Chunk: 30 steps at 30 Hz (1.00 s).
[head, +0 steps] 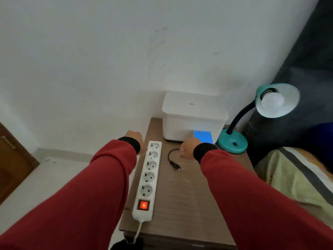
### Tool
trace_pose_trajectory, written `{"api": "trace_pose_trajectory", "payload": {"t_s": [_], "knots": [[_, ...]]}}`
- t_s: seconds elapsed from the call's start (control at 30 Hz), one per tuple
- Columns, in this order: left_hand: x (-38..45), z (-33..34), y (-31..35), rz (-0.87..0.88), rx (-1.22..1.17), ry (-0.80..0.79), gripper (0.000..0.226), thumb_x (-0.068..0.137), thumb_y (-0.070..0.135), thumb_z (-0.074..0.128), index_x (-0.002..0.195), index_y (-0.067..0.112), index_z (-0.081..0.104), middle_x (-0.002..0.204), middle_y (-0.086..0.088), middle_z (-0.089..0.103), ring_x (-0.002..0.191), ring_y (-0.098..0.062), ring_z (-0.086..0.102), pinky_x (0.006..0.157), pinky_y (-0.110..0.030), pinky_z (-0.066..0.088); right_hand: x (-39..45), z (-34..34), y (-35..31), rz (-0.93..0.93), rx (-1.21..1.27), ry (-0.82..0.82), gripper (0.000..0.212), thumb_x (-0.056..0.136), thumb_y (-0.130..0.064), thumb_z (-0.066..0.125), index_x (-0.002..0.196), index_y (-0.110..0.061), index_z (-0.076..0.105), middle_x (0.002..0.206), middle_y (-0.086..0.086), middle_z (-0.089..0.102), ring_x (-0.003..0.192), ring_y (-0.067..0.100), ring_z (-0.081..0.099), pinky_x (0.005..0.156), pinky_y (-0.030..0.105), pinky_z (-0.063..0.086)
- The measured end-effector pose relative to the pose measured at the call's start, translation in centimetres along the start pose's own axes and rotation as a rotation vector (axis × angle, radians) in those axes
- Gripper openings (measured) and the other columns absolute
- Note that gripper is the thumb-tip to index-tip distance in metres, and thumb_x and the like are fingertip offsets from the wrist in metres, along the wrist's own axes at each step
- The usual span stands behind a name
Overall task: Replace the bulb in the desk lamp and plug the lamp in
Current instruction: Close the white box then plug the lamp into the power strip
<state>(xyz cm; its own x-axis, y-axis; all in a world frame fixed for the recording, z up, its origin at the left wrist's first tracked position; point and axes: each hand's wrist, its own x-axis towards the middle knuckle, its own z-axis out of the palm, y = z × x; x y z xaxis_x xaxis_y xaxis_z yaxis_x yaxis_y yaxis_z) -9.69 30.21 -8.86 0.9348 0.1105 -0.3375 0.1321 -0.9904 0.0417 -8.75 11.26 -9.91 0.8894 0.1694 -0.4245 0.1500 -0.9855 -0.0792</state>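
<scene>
A teal desk lamp (pixel 232 143) stands at the far right of the wooden nightstand (pixel 189 199), with a white bulb (pixel 273 102) seated in its tilted shade. Its black cord runs from my right hand (pixel 187 148) in a loop to the unplugged two-pin plug (pixel 175 166), which lies on the tabletop. My right hand is closed on the cord. A white power strip (pixel 149 175) with several free sockets and a lit red switch (pixel 143 205) lies along the left edge. My left hand (pixel 137 140) is a fist beside the strip's far end.
A white lidded box (pixel 192 114) sits against the wall, with a small blue carton (pixel 202 137) in front of it. A bed with a striped cover (pixel 297 177) and a dark headboard (pixel 306 69) border the right side. A wooden door (pixel 12 159) is at the left.
</scene>
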Motion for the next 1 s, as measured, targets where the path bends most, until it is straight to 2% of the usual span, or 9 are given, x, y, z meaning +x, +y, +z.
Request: {"api": "trace_pose_trajectory", "payload": {"t_s": [0.13, 0.27, 0.43, 0.5, 0.67, 0.83, 0.9, 0.97, 1.0], "knots": [[-0.7, 3.3, -0.6, -0.011, -0.094, -0.050, 0.050, 0.094, 0.043, 0.051, 0.131, 0.009, 0.053, 0.137, -0.007, 0.054, 0.129, -0.024, 0.049, 0.106, -0.028, 0.040, 0.2, 2.7, -1.0, -0.013, 0.099, -0.006, 0.038, 0.097, -0.025, 0.044, 0.129, -0.008, 0.055, 0.137, 0.011, 0.053, 0.126, 0.029, 0.049, 0.103, 0.035, 0.041], [-2.0, 6.0, -0.7, 0.009, -0.225, -0.081, 0.047, 0.096, 0.037, 0.048, 0.136, 0.012, 0.049, 0.138, -0.006, 0.053, 0.129, -0.022, 0.048, 0.109, -0.028, 0.035, 1.8, 5.7, -0.8, -0.012, 0.243, 0.032, 0.039, 0.089, -0.025, 0.058, 0.128, -0.018, 0.057, 0.135, 0.005, 0.057, 0.125, 0.024, 0.051, 0.103, 0.027, 0.039], [-2.8, 7.8, -1.4, -0.078, -0.709, -0.050, 0.049, 0.086, 0.016, 0.068, 0.132, 0.021, 0.053, 0.123, -0.004, 0.066, 0.120, -0.015, 0.057, 0.100, -0.019, 0.038, 3.1, 7.1, -0.8, 0.024, 0.381, 0.063, 0.039, 0.087, -0.019, 0.062, 0.125, -0.021, 0.059, 0.131, 0.006, 0.060, 0.122, 0.024, 0.054, 0.106, 0.032, 0.043], [-3.0, 7.9, -1.3, -0.083, -0.770, -0.050, 0.049, 0.086, 0.011, 0.067, 0.132, 0.021, 0.054, 0.121, -0.005, 0.067, 0.118, -0.015, 0.058, 0.096, -0.017, 0.038, 3.4, 7.5, -0.9, 0.011, 0.384, 0.082, 0.041, 0.086, -0.016, 0.062, 0.126, -0.021, 0.059, 0.131, 0.005, 0.060, 0.123, 0.024, 0.054, 0.107, 0.032, 0.042], [-3.2, 8.1, -1.1, -0.098, -0.815, -0.041, 0.050, 0.088, 0.010, 0.064, 0.134, 0.024, 0.052, 0.126, -0.005, 0.065, 0.122, -0.018, 0.055, 0.104, -0.023, 0.038, 3.2, 7.8, -1.2, -0.006, 0.419, 0.140, 0.044, 0.089, -0.013, 0.052, 0.133, -0.021, 0.053, 0.137, 0.004, 0.056, 0.128, 0.024, 0.050, 0.111, 0.028, 0.036], [-3.5, 8.3, -1.1, -0.083, -0.864, -0.038, 0.052, 0.090, 0.008, 0.062, 0.137, 0.026, 0.048, 0.131, -0.005, 0.061, 0.125, -0.019, 0.054, 0.107, -0.025, 0.037, 2.9, 7.6, -1.5, 0.065, 0.823, 0.177, 0.040, 0.089, -0.011, 0.052, 0.125, -0.027, 0.061, 0.130, 0.007, 0.062, 0.110, 0.018, 0.059, 0.102, 0.026, 0.042], [-3.4, 8.5, -1.1, -0.073, -0.868, -0.039, 0.052, 0.090, 0.007, 0.061, 0.137, 0.027, 0.048, 0.129, -0.004, 0.063, 0.123, -0.019, 0.055, 0.107, -0.026, 0.038, 2.8, 7.6, -1.8, 0.078, 1.055, 0.162, 0.041, 0.087, -0.005, 0.055, 0.121, -0.026, 0.064, 0.124, 0.008, 0.063, 0.090, 0.014, 0.059, 0.085, 0.027, 0.052], [-3.4, 8.7, -1.3, -0.068, -0.885, -0.040, 0.052, 0.090, 0.008, 0.061, 0.136, 0.028, 0.048, 0.128, -0.003, 0.063, 0.122, -0.018, 0.056, 0.107, -0.026, 0.039, 2.5, 7.3, -2.2, 0.044, 1.265, 0.169, 0.044, 0.086, 0.003, 0.057, 0.124, -0.019, 0.062, 0.102, 0.005, 0.064, 0.077, 0.011, 0.056, 0.065, 0.019, 0.049], [-3.4, 8.8, -1.3, -0.066, -0.890, -0.039, 0.052, 0.090, 0.009, 0.061, 0.136, 0.029, 0.049, 0.128, -0.002, 0.063, 0.122, -0.017, 0.056, 0.107, -0.026, 0.038, 2.3, 7.3, -2.4, 0.015, 1.319, 0.190, 0.045, 0.085, 0.005, 0.059, 0.125, -0.016, 0.061, 0.090, 0.002, 0.062, 0.074, 0.010, 0.056, 0.064, 0.017, 0.048]]}}
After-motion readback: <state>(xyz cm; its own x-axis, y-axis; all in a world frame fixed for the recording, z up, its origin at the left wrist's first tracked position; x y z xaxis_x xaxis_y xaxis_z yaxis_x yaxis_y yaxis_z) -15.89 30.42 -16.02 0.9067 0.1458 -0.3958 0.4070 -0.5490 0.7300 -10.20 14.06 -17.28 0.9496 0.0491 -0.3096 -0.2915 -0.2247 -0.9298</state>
